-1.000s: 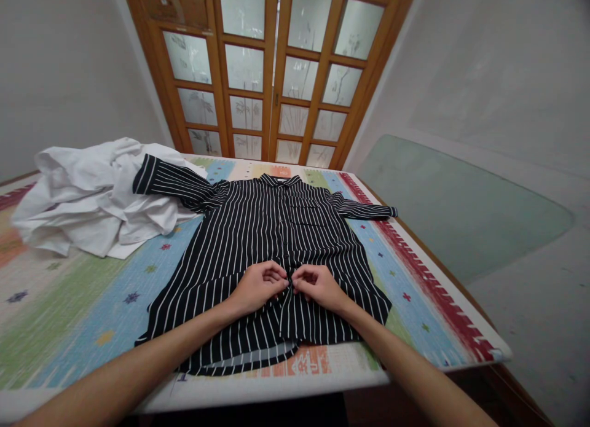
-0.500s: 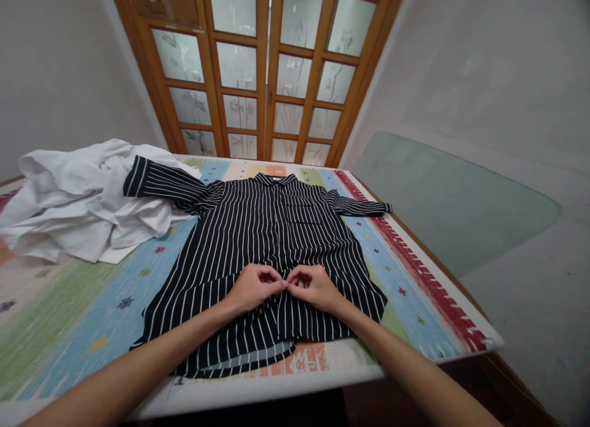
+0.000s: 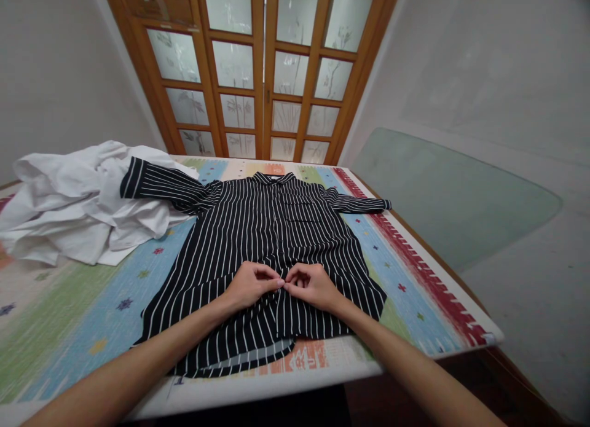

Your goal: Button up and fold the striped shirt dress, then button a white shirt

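A black shirt with white stripes (image 3: 239, 230) lies face up on the table, its collar at the far side and its sleeves spread out to both sides. At the lower part of its front placket, my left hand (image 3: 253, 284) pinches the fabric between thumb and fingers. Close against it, my right hand (image 3: 311, 285) pinches the same spot, the fingertips of both hands nearly touching. Whatever small part sits between the fingertips is hidden. Near me the curved hem is partly turned, showing a grey inner side.
A crumpled heap of white cloth (image 3: 87, 206) lies on the left of the table, under the shirt's sleeve. The patterned tablecloth (image 3: 92, 316) covers the table. Behind stand wooden doors with glass panes (image 3: 237, 64); a wall (image 3: 530, 95) runs along the right.
Both hands stay at the same place on the shirt, with only slight finger movement. The whole view has shifted a little.
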The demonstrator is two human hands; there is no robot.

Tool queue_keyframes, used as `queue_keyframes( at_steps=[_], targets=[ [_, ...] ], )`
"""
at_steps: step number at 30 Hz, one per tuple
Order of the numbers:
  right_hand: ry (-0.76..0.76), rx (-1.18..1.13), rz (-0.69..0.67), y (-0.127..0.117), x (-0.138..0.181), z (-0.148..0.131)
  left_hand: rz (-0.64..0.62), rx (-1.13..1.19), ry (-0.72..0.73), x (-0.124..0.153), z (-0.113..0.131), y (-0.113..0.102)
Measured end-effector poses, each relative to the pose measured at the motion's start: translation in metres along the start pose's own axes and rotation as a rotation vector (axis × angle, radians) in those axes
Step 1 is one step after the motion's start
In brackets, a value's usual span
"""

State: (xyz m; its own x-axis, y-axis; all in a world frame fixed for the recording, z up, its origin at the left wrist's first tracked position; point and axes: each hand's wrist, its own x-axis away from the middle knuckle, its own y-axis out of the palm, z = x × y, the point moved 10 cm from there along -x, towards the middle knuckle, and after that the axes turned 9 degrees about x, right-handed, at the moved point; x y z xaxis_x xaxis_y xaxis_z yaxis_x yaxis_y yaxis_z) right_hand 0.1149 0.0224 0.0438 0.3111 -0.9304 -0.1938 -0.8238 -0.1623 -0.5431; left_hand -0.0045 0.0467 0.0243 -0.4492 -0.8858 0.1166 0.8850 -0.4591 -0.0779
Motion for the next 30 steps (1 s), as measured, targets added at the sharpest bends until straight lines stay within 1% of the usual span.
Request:
queue_keyframes(
  at_steps=[9, 17, 20, 22, 27, 28, 30],
  targets=[
    [0.012, 0.009, 0.0, 0.0, 0.001, 0.002, -0.047, 0.075, 0.027, 0.002, 0.003, 0.006],
    [0.038, 0.024, -0.007, 0.0, 0.0, 0.001, -0.019, -0.03, 0.144, 0.005, 0.011, 0.005],
    [0.026, 0.038, -0.035, 0.0, 0.0, -0.001, -0.026, -0.058, 0.163, 0.006, 0.011, 0.006],
    [0.023, 0.029, -0.062, 0.001, 0.001, -0.001, -0.048, -0.031, 0.158, 0.006, 0.01, 0.008],
    [0.07, -0.046, -0.185, 0.007, 0.003, 0.004, -0.123, 0.185, 0.114, 0.007, 0.008, 0.014],
    [0.074, -0.051, -0.204, 0.008, 0.003, 0.004, -0.132, 0.184, 0.122, 0.008, 0.009, 0.015],
    [0.072, -0.031, -0.227, 0.009, 0.002, 0.003, -0.139, 0.103, 0.172, 0.01, 0.014, 0.016]
  ],
)
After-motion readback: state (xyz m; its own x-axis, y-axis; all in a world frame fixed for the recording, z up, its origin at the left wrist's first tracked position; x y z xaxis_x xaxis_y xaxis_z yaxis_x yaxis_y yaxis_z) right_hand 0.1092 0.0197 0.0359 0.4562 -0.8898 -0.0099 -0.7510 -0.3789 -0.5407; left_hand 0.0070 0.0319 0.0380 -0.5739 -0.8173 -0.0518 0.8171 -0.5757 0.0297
